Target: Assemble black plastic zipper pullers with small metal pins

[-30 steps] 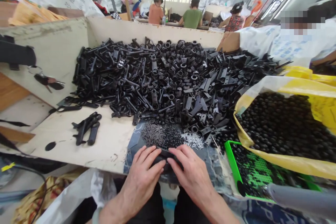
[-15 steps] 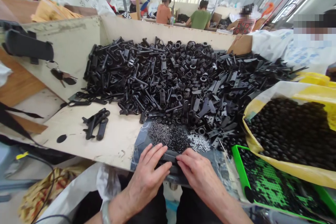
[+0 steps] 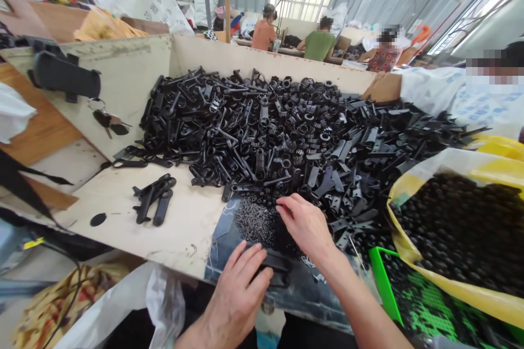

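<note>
Evidently it's a steadying-and-picking step: the left hand [image 3: 241, 290], fingers loosely spread, rests against the black part [image 3: 280, 268] on the mat [image 3: 221, 232]. The right hand [image 3: 308, 224] has its fingertips nearly together by the small pieces [image 3: 252, 222], contents impossible to tell from here; such bits call for a delicate pinch

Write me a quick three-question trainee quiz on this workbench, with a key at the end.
1. True or false: the keys hang against the left wall.
2. Which colour is the tray beside the yellow bag?
a) red
b) green
c) white
3. Fill in: the hand at the long black part, nearer the person's body, is the ____ one, while the other reaches farther forward.

Key: 1 true; 2 b; 3 left.
</note>
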Tool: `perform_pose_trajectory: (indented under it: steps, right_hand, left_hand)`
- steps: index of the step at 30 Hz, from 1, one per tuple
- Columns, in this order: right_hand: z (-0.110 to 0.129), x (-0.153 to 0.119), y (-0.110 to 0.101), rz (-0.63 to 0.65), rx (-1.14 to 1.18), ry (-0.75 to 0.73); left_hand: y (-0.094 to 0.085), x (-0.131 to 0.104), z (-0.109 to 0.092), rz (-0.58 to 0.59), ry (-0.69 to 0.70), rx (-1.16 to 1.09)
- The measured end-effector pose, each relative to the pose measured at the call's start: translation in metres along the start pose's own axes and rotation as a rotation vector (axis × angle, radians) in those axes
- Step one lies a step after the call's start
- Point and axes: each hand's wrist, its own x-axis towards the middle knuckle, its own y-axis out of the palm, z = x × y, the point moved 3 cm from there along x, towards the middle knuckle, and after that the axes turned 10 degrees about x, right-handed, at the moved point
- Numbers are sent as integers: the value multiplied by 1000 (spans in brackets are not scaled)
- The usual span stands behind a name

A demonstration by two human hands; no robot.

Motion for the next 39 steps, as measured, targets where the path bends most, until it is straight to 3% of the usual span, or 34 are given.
perform_pose_trajectory:
  steps: [5,13,19,22,24,27,29,32,34,37,39]
  right_hand:
    - [-2,27,21,21,-85,34]
    - [-7,1,6,53,-10,-32]
    - [-9,14,13,57,-34,-48]
    - [-7,24,22,76,-48,-56]
    - [-7,27,25,82,-41,-53]
    - [-6,28,25,66,11,-48]
    - [-5,26,19,37,76,-53]
    - [-3,10,6,-19,227,-67]
    - [-4,-11,-3,-80,487,-40]
    - [-8,-55,-5,-171,944,124]
    - [-10,-84,-1,-229,1057,234]
  left_hand:
    - [-7,7,-4,-58,-8,-2]
    - [7,14,-13,-12,-18,-67]
    - [7,17,-14,-31,-26,-75]
    - [-7,32,1,-63,-41,-64]
    - [-15,49,23,-56,-108,-23]
    - [-15,79,65,128,-286,54]
    - [-10,96,85,202,-312,75]
    - [4,113,96,263,-289,87]
    - [15,118,96,299,-276,98]
    - [27,121,91,335,-270,104]
    - [31,123,90,340,-273,94]
